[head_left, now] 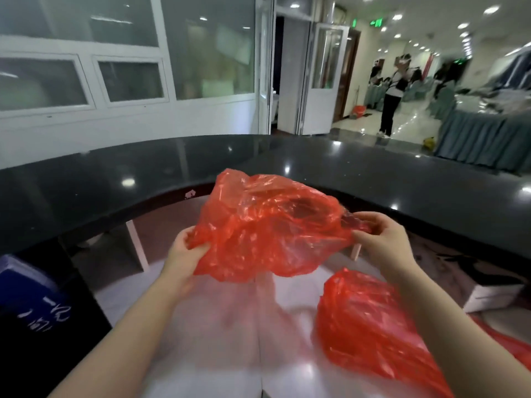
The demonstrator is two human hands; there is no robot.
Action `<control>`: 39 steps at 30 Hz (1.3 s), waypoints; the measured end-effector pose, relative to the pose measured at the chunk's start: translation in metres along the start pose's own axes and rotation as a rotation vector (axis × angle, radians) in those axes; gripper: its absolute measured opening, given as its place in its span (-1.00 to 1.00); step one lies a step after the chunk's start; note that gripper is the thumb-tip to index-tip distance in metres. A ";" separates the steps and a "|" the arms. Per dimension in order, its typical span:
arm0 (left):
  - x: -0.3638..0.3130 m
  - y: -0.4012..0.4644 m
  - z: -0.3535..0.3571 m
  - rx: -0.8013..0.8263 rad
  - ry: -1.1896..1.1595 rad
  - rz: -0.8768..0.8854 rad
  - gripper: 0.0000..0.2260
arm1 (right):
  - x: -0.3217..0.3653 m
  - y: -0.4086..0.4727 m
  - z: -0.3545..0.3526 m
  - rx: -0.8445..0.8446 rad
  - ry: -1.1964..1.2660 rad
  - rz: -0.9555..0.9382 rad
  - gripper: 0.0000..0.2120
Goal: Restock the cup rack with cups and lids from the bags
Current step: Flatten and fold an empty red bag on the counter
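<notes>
Two red bags (270,228) (370,326), two hands (186,251) (382,239)

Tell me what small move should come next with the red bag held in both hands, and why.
Probably pull the two hands apart to open the bag's mouth. The left hand and right hand each pinch an edge of the held red bag, which hangs crumpled above the lower surface, its contents not visible. No cup or lid is out yet, and a second red bag lies untouched nearby.
</notes>
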State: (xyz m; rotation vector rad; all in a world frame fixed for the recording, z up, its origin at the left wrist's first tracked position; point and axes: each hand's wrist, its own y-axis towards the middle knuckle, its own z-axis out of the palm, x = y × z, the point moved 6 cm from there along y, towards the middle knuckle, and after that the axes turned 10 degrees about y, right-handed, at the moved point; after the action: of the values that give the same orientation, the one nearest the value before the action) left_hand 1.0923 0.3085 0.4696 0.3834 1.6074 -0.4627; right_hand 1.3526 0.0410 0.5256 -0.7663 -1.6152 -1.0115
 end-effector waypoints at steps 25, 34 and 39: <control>0.037 0.011 -0.052 -0.311 0.231 -0.125 -0.76 | -0.075 -0.051 0.016 -0.132 0.330 0.350 -0.49; 0.038 0.000 -0.048 -0.177 0.220 -0.044 -0.81 | -0.038 -0.004 0.043 -0.003 0.526 0.437 -0.54; 0.039 -0.004 -0.054 -0.134 0.143 -0.076 -0.81 | -0.033 0.008 0.009 -0.060 0.373 0.341 -0.88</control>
State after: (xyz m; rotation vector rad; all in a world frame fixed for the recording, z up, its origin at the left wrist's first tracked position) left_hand 1.0406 0.3311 0.4340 0.2593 1.7856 -0.3902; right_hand 1.3639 0.0525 0.4950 -0.8064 -1.0963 -0.8949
